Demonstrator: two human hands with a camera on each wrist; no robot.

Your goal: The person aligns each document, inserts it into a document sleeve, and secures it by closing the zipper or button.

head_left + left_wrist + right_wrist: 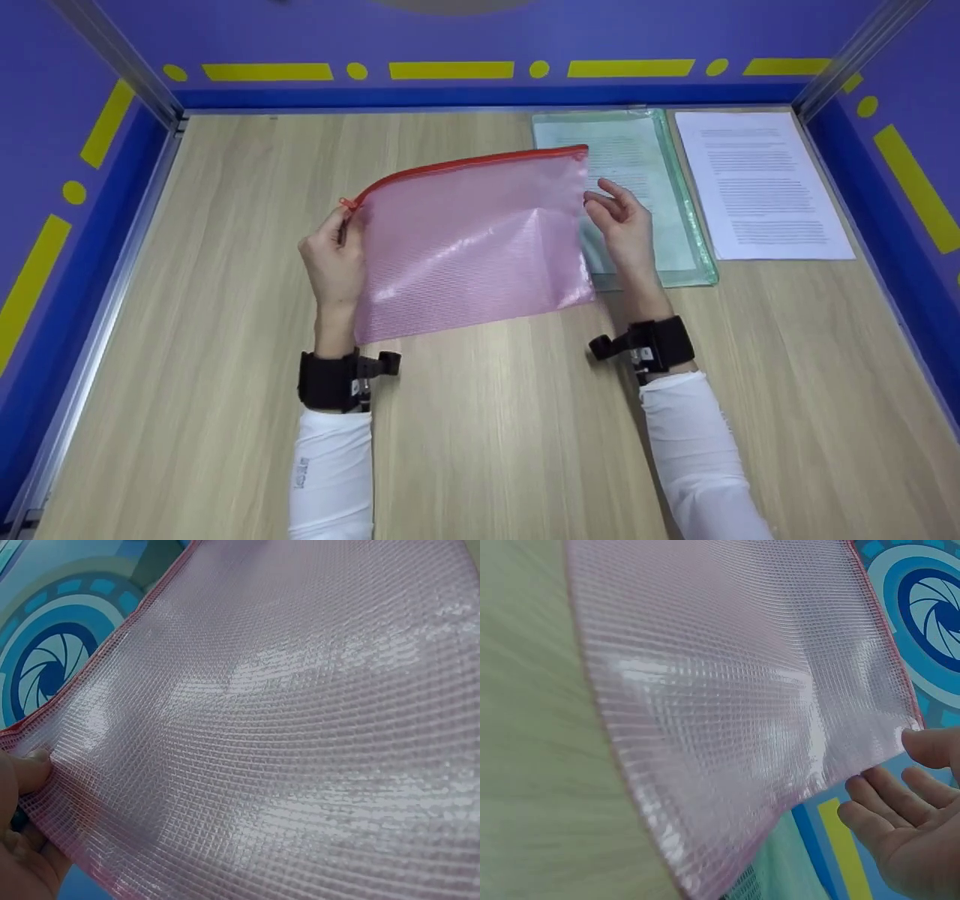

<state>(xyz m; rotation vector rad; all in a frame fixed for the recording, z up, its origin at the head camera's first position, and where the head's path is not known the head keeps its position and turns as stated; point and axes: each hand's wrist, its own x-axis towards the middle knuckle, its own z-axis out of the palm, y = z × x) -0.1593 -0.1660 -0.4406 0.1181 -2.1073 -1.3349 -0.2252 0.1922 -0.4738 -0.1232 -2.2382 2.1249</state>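
- In the head view, the pouch is held up over the middle of the tabletop, between the two hands, and its upper right part covers some of the green folder, which lies by the far edge. The printed paper lies near the far right corner.
- In the same view, the left hand grips the pouch close to the zip pull; the right hand is at the opposite side, with its fingers partly spread. If this side is not well held, I judge that it could drop onto the folder.
- Also here, the pouch looks pink and half transparent, with a red zip bowed along the top and bright shine across the front.
- In the left wrist view, the thumb presses on the pouch near its corner, with fingers on the other side, so this pinch seems firm. Pulling only from here could crease the sheet, because it looks thin. Its surface shows a fine grid.
- In the right wrist view, the thumb meets the corner and the fingers are loosely bent; I cannot tell if they pinch it. The lower edge bends, perhaps from uneven support.
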